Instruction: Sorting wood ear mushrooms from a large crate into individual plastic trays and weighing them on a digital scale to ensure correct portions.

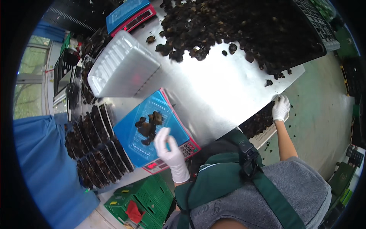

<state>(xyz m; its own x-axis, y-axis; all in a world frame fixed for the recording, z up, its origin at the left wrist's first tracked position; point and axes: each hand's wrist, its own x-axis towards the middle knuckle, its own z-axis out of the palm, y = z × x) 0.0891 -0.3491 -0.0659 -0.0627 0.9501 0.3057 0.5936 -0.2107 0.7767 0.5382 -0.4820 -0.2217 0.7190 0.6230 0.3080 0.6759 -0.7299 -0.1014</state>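
My left hand (169, 153), in a white glove, hovers at the near edge of a clear plastic tray (135, 143). Its thumb and forefinger are apart, with nothing visible between them. Several dark brown mushroom pieces (146, 128), like wood ear, lie in the tray. The tray rests on the blue platform of a red digital scale (180, 126) whose display is lit. My right hand (281, 108), also gloved, is over the far end of a white plastic basket (264, 136) beside the table. Dark mushroom pieces (256, 123) fill the basket. The right fingers curl down; what they hold is hidden.
A large mushroom heap (197, 31) spills from a black crate (308, 57) onto the metal table (208, 94). Stacked clear trays (123, 68) stand near a second scale (128, 17). Filled trays (97, 148) line the left. Green crates (145, 200) sit below; crumbs dot the floor (308, 114).
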